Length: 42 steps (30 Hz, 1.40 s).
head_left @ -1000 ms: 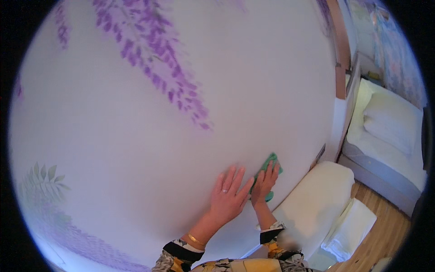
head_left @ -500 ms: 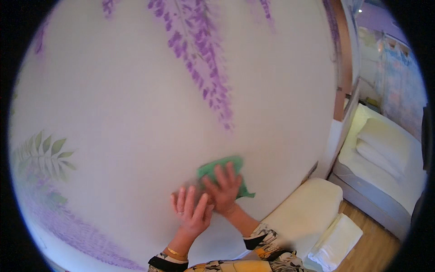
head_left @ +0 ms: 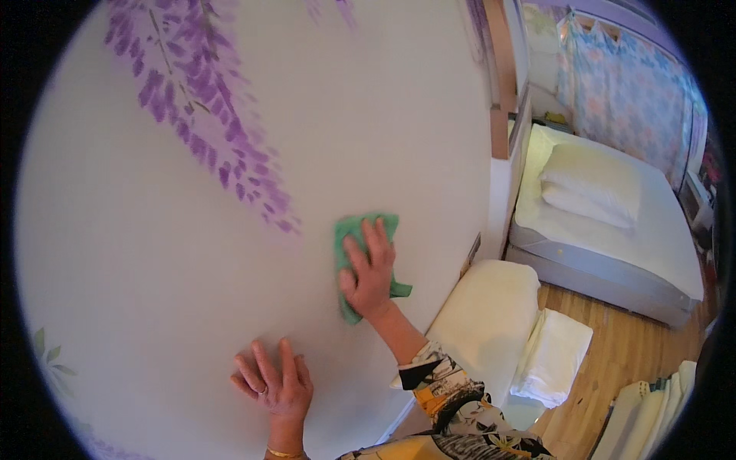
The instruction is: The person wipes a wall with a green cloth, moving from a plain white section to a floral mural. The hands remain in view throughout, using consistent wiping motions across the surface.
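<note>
Green cloth (head_left: 343, 247) is spread against the pale wall (head_left: 192, 307) near the centre of the frame, where it is pressed flat by the right hand (head_left: 370, 276). That hand is laid over the cloth with its fingers extended and slightly apart; one corner of the cloth is left sticking out at the right, below the fingers. At the lower centre-left, the left hand (head_left: 280, 383) is held with fingers spread and nothing gripped; whether the wall is touched by its fingertips cannot be told. A ring (head_left: 263, 392) is worn on one of its fingers. The right forearm is partly covered by a patterned sleeve (head_left: 452, 391). Purple flowers (head_left: 203, 115) are painted at the upper left. Folded white fabric (head_left: 553, 356) is seen at the lower right, and a bed (head_left: 606, 268) is placed above it, topped by a pillow (head_left: 590, 184).
</note>
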Tool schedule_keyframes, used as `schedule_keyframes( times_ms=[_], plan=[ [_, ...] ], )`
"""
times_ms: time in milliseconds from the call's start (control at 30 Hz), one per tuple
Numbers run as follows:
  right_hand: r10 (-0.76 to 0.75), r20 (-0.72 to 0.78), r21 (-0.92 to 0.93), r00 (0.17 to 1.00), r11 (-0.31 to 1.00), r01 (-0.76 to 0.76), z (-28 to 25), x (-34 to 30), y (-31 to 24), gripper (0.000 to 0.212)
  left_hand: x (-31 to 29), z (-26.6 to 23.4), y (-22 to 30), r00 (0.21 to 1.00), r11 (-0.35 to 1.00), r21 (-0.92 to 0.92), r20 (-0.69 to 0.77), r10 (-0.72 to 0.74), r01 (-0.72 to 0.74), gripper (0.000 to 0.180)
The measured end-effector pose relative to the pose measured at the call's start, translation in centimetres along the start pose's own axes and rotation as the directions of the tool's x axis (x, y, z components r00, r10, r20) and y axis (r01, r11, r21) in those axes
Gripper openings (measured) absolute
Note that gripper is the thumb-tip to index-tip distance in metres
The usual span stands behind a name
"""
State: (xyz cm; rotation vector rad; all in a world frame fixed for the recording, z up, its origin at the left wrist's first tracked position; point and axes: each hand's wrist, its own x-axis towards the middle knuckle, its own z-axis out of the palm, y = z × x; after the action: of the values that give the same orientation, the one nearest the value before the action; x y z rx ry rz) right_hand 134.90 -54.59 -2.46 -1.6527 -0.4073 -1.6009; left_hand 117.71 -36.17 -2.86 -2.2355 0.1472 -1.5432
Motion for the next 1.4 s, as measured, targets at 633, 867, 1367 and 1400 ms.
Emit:
schedule_keyframes(
  times_ms=[633,867,1367,1400],
  plan=[
    [-0.017,0.153,0.157,0.988,0.988,-0.007,-0.4,-8.6,-10.7,0.04,2.5,-0.1,-1.8,0.999,0.983,-0.177,-0.016,0.047,-0.049,0.042],
    [-0.148,0.093,0.086,0.985,0.986,0.14,0.9,-4.5,-4.8,0.051,-2.2,-2.0,-3.1,0.994,0.96,-0.271,0.102,-0.049,0.075,0.042],
    [-0.218,0.16,0.156,0.963,0.969,0.194,-0.2,-11.4,-14.8,0.034,-5.2,-0.9,-4.2,0.996,0.924,-0.376,-0.084,0.041,-0.07,0.044],
    [-0.275,0.145,0.156,0.951,0.955,0.252,-0.1,-11.2,-14.6,0.035,-5.2,-0.9,-4.1,0.995,0.921,-0.384,-0.092,0.033,-0.066,0.044]
  ],
)
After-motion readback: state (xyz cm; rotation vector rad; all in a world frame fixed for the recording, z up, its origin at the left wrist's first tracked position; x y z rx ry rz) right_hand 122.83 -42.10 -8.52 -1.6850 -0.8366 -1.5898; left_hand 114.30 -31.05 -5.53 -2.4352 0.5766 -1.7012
